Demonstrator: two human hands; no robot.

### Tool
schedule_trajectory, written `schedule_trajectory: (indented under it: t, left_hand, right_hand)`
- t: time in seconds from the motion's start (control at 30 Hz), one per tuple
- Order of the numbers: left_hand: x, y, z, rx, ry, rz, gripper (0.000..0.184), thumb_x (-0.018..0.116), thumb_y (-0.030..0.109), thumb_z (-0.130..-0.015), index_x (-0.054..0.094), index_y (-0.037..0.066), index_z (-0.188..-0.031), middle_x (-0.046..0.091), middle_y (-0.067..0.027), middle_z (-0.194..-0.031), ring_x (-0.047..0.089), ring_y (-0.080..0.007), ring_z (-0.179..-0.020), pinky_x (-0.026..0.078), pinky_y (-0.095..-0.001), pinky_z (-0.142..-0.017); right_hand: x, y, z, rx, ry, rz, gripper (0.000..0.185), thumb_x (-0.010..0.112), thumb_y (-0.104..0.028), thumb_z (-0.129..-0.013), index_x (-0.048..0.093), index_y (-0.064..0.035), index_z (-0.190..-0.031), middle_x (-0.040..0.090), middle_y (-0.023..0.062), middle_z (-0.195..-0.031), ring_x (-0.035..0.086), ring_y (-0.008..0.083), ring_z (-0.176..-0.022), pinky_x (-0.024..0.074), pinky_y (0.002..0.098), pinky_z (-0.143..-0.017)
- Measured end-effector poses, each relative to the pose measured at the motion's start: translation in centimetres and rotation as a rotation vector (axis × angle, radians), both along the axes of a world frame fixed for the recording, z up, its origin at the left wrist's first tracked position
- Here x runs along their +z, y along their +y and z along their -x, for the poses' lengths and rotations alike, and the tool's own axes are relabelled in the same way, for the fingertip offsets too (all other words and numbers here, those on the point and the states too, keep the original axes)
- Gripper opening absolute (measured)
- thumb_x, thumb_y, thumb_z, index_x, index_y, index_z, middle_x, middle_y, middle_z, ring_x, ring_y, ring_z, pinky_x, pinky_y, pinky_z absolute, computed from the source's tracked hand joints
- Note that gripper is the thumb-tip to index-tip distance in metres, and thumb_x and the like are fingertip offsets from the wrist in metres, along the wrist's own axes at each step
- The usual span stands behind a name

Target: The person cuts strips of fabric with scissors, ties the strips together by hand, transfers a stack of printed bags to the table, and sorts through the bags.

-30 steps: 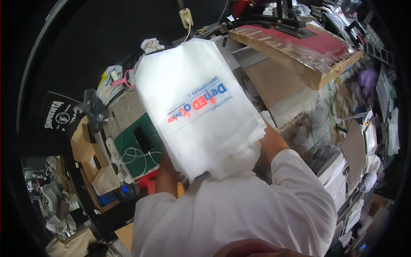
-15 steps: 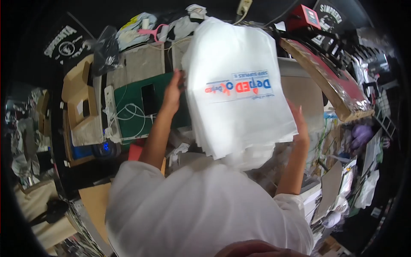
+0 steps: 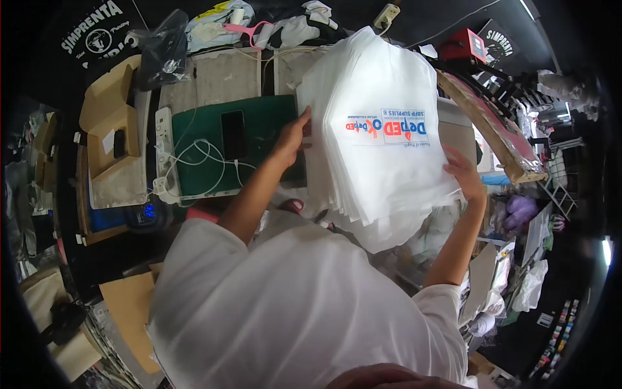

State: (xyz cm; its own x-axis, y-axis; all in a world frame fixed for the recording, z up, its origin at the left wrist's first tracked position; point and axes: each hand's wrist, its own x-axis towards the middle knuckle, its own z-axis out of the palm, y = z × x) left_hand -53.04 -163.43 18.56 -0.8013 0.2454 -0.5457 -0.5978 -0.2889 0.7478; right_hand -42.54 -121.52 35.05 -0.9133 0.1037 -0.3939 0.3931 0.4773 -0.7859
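A thick stack of thin white printed bags [image 3: 389, 84] stands before me, its layers fanned along the left and lower edges. Blue and red lettering on the top one appears upside down to me. At the stack's left edge, my left hand [image 3: 295, 137] presses with its fingers closed against the layers. My right hand [image 3: 465, 174] grips the right edge, thumb on the front and the other fingers partly hidden.
A phone [image 3: 233, 135] with a white cable lies on a green board [image 3: 265, 113] to the left. Beside it are a power strip [image 3: 165, 133] and an open cardboard box [image 3: 107, 123]. A screen-printing frame [image 3: 495, 129] leans at the right. Pink scissors handles [image 3: 259, 34] lie behind.
My left hand has moved in against the left edge of the stack, from slightly apart. The stack has tilted and its layers have fanned out more. My right hand stays on the right edge.
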Motion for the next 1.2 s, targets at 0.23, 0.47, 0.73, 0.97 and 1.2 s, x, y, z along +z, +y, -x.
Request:
schedule_trajectory:
  t: [0.23, 0.47, 0.73, 0.97, 1.2]
  left_hand:
    - [-2.2, -0.4, -2.3, -0.049, 0.001, -0.025, 0.057, 0.065, 0.048, -0.09, 0.062, 0.003, -0.124, 0.063, -0.0079, -0.118, 0.059, -0.0205, -0.103, 0.048, -0.0356, -0.084]
    - [0.1, 0.9, -1.0, 0.173, 0.367, 0.192, 0.065, 0.065, 0.049, -0.09, 0.06, -0.004, -0.125, 0.065, -0.0161, -0.119, 0.059, -0.0251, -0.11, 0.044, -0.0332, -0.097]
    - [4.7, 2.4, 19.2, -0.086, 0.603, 0.31, 0.088, 0.045, 0.078, -0.088, 0.059, 0.002, -0.13, 0.058, -0.0146, -0.131, 0.053, -0.0278, -0.119, 0.038, -0.0394, -0.102]
    - [7.1, 5.1, 23.3, -0.609, 0.414, 0.519, 0.12, 0.026, 0.101, -0.068, 0.041, 0.014, -0.15, 0.05, -0.0165, -0.143, 0.047, -0.0341, -0.127, 0.034, -0.0518, -0.105]
    - [9.2, 6.9, 24.4, -0.766, 0.522, 0.528, 0.118, 0.022, 0.103, -0.065, 0.04, 0.025, -0.152, 0.051, -0.0143, -0.145, 0.05, -0.0311, -0.13, 0.038, -0.0502, -0.103]
  right_hand:
    - [0.4, -0.2, 1.7, 0.204, -0.084, -0.355, 0.08, 0.083, -0.018, -0.076, 0.045, -0.0036, -0.145, 0.059, 0.0158, -0.135, 0.055, 0.0266, -0.124, 0.0443, 0.037, -0.102]
    - [3.6, -5.0, 2.1, 0.279, -0.067, -0.833, 0.08, 0.084, -0.02, -0.073, 0.047, -0.0026, -0.142, 0.054, 0.019, -0.14, 0.053, 0.0331, -0.129, 0.0442, 0.0411, -0.104]
    - [4.6, -19.0, -1.5, 0.557, 0.161, -0.61, 0.068, 0.076, -0.027, -0.084, 0.047, -0.0083, -0.143, 0.047, 0.0234, -0.145, 0.045, 0.0374, -0.135, 0.0375, 0.0434, -0.112]
    - [0.0, -19.4, -1.8, 0.596, 0.0, -0.698, 0.071, 0.072, -0.028, -0.086, 0.041, -0.0108, -0.147, 0.041, 0.0231, -0.151, 0.039, 0.0398, -0.139, 0.0347, 0.0449, -0.115]
    - [-1.0, -18.6, -1.2, 0.606, 0.003, -0.657, 0.074, 0.076, -0.025, -0.082, 0.042, -0.0091, -0.146, 0.045, 0.0199, -0.148, 0.043, 0.0346, -0.137, 0.037, 0.0427, -0.113]
